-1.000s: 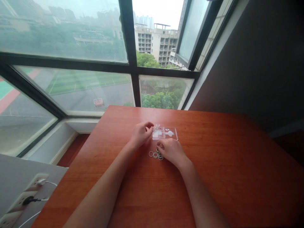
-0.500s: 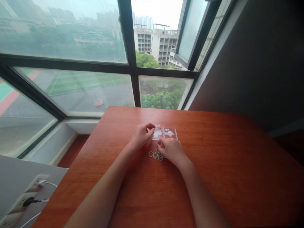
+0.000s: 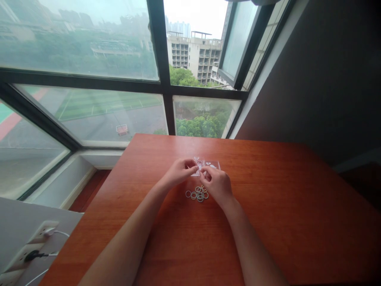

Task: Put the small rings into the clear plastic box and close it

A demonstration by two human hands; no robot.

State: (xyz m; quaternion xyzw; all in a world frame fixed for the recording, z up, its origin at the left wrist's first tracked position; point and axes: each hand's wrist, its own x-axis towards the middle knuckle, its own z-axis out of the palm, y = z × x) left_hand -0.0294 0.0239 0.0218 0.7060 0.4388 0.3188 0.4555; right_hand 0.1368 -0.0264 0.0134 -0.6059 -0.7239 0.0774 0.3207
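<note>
Rings [image 3: 200,195], pale and mostly overlapping, lie in a small cluster on a reddish-brown desk [image 3: 285,206], just nearer the viewer than a clear plastic case [image 3: 216,163]. Partly covering the case, the left hand [image 3: 180,171] and right hand [image 3: 218,183] nearly meet, fingertips drawn close to thumbs; what they pinch, if anything, is too small to tell.

No text, label, brand or number can be read; the clear plastic case [image 3: 217,164] on the surface [image 3: 184,238] bears small white marks [image 3: 208,163] near the far edge of its right-hand part, too small to make out as letters or characters; a white shape [image 3: 213,167] just below them is partly hidden behind the right hand [image 3: 216,183]; any print on the wall sockets [image 3: 39,237] is likewise illegible.
</note>
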